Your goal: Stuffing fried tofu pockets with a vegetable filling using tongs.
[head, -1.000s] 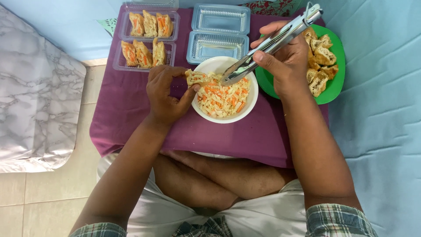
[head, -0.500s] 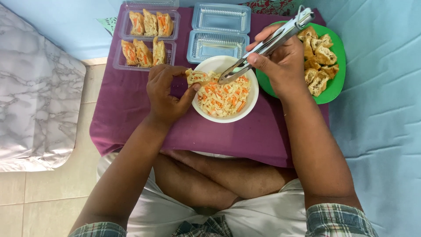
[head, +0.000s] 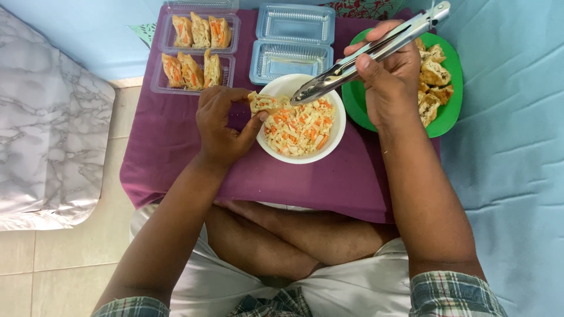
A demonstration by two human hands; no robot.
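Note:
My left hand (head: 222, 124) pinches a fried tofu pocket (head: 262, 103) over the rim of a white bowl (head: 335, 134) of shredded vegetable filling (head: 298, 125). My right hand (head: 389, 82) grips metal tongs (head: 368, 55), whose tips hover just above the filling, close to the pocket. The bowl stands on a purple cloth (head: 176, 147) in front of me.
A green plate (head: 446, 114) with several fried tofu pieces (head: 433, 76) lies under my right hand. A clear plastic box (head: 195, 53) holds several stuffed pieces at the back left; an unfilled clear box (head: 292, 42) sits beside it. My crossed legs are below the cloth.
The tongs have lifted slightly off the filling toward the bowl's far rim. My left hand still holds the tofu pocket in the same spot.

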